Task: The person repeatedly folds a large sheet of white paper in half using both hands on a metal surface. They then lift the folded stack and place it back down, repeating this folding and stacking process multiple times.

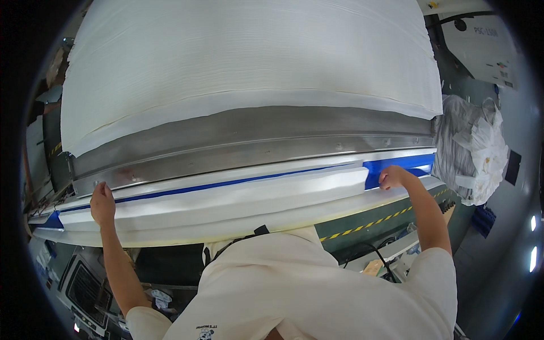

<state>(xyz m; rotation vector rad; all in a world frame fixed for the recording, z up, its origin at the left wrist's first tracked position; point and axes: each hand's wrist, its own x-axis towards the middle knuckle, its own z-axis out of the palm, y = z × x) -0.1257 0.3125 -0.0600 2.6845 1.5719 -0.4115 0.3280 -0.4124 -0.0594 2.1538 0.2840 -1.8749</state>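
My left hand [102, 204] is closed in a pinch at the left part of a long white sheet [243, 198], close to the lower edge of a grey metal bar [255, 141]. My right hand [395, 177] has its fingers curled over a blue surface [374, 170] at the right, beside the white sheet's end. What lies between the fingertips of either hand is too small to make out. A thin line of the same blue shows along the sheet's upper edge. The white sheet hangs in lengthwise folds across the front.
Beyond the metal bar spreads a wide layer of white, finely wrinkled material [255, 51]. A bulging clear plastic bag [473, 147] stands at the right. A white machine cabinet [481, 45] is at the far right. Yellow-and-black tape [368, 224] marks the green floor.
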